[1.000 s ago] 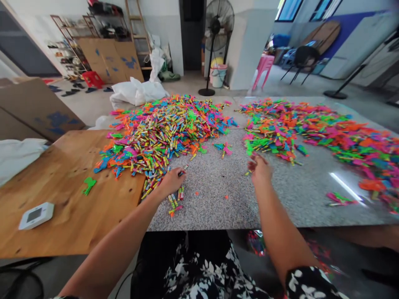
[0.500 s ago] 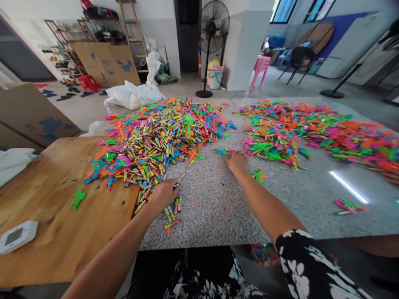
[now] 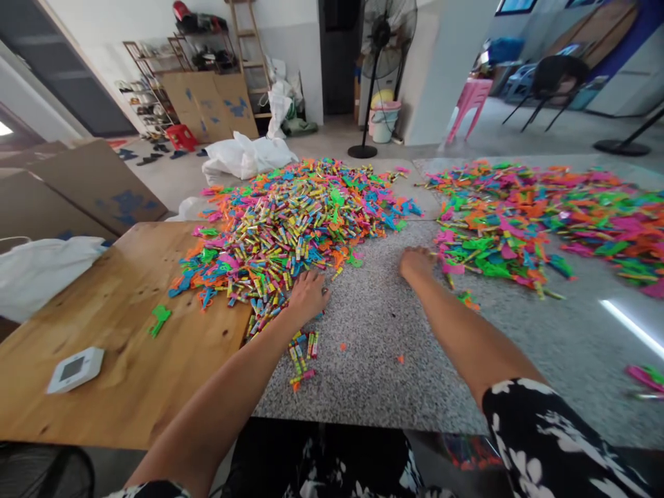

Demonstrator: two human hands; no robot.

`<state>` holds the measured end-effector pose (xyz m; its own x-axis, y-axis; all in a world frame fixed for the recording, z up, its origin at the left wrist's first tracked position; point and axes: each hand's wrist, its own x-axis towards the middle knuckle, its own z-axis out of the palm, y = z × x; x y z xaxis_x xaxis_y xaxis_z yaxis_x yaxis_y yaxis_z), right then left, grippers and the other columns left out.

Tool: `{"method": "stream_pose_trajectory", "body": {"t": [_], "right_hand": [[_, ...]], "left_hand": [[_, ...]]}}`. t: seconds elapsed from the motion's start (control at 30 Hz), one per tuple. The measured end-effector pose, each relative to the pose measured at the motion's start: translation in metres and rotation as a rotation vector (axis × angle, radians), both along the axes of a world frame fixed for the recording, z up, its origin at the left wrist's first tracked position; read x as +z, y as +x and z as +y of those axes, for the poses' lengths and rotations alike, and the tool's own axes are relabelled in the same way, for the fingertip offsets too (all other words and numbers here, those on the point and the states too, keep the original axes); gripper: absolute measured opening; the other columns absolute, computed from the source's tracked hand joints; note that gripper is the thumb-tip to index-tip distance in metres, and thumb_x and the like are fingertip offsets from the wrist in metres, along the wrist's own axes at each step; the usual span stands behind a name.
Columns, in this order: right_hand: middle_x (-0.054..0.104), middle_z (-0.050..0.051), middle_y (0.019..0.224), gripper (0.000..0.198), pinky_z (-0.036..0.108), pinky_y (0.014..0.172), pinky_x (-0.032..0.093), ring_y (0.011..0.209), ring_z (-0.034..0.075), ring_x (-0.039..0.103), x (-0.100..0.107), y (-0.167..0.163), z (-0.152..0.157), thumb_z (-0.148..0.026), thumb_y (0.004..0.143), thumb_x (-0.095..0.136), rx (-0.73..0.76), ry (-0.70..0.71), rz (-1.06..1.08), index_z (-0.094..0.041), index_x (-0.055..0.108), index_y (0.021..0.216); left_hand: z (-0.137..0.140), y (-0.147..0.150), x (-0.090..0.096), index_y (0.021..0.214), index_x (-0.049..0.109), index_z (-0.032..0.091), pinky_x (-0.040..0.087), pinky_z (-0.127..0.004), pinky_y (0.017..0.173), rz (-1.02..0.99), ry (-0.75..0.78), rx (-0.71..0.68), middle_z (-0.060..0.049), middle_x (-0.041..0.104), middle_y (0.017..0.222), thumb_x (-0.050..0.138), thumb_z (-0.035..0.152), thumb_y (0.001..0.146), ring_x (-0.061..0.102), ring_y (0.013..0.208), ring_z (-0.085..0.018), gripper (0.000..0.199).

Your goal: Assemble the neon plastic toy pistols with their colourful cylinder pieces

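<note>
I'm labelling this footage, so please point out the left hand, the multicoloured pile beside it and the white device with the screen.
Left hand (image 3: 308,296): head view, back of the hand.
Multicoloured pile (image 3: 290,228): head view, near its middle.
White device (image 3: 72,369): head view, its screen.

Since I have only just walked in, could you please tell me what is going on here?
Someone is working bare-handed at a speckled tabletop. The left hand is at the near edge of a large heap of small labelled tubes and bright plastic pieces. The right hand is beside a second heap of colourful plastic pieces; whether either hand holds anything is hidden. A green plastic piece lies on the wooden tabletop.
</note>
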<state>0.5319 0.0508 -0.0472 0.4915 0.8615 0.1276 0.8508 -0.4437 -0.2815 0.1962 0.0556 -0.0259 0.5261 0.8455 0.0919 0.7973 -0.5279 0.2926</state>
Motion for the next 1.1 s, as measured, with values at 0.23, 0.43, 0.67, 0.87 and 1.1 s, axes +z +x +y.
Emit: {"method": "stream_pose_trajectory", "body": {"t": [0.23, 0.43, 0.67, 0.87, 1.1], "right_hand": [[0.054, 0.019, 0.156, 0.055, 0.045, 0.114, 0.042, 0.134, 0.034, 0.056, 0.007, -0.045, 0.018, -0.025, 0.103, 0.052, 0.368, 0.021, 0.060, -0.018, 0.052, 0.158], [0.064, 0.018, 0.143, 0.051, 0.044, 0.115, 0.042, 0.135, 0.033, 0.057, 0.006, -0.138, 0.002, -0.026, 0.108, 0.041, 0.511, -0.087, 0.053, -0.022, 0.056, 0.156], [0.069, 0.012, 0.137, 0.043, 0.043, 0.118, 0.040, 0.134, 0.027, 0.059, 0.002, -0.159, -0.087, -0.021, 0.102, 0.051, 0.839, -0.005, 0.279, -0.023, 0.067, 0.142], [0.079, 0.006, 0.109, 0.024, 0.039, 0.098, 0.055, 0.102, 0.022, 0.071, 0.009, -0.168, -0.100, -0.031, 0.092, 0.062, 0.576, 0.243, 0.837, -0.024, 0.078, 0.108], [0.077, 0.002, 0.089, 0.042, 0.035, 0.076, 0.060, 0.078, 0.019, 0.070, 0.034, -0.197, -0.096, -0.051, 0.070, 0.086, 0.399, 0.232, 1.563, -0.024, 0.069, 0.097]], "left_hand": [[-0.002, 0.006, -0.025, 0.133, 0.067, 0.019, 0.036, -0.054, 0.125, -0.096, 0.008, -0.038, -0.015, 0.061, 0.148, 0.053, 0.021, 0.097, 0.042, 0.149, -0.032, 0.038], [0.000, -0.009, -0.018, 0.131, 0.068, 0.017, 0.037, -0.050, 0.127, -0.115, -0.049, -0.138, -0.016, 0.062, 0.148, 0.060, 0.022, 0.093, 0.050, 0.146, -0.031, 0.038], [-0.026, -0.038, -0.003, 0.122, 0.071, 0.016, 0.043, -0.045, 0.121, -0.170, -0.108, -0.160, -0.016, 0.070, 0.133, 0.062, 0.021, 0.092, 0.061, 0.133, -0.029, 0.032], [-0.057, -0.040, 0.007, 0.122, 0.071, 0.017, 0.039, -0.048, 0.124, -0.362, -0.082, -0.032, -0.016, 0.070, 0.134, 0.056, 0.024, 0.099, 0.059, 0.135, -0.029, 0.028], [-0.083, -0.041, 0.025, 0.141, 0.060, 0.021, 0.048, -0.041, 0.114, -0.912, -0.497, 0.055, -0.013, 0.066, 0.142, 0.059, 0.025, 0.099, 0.061, 0.132, -0.025, 0.043]]}}
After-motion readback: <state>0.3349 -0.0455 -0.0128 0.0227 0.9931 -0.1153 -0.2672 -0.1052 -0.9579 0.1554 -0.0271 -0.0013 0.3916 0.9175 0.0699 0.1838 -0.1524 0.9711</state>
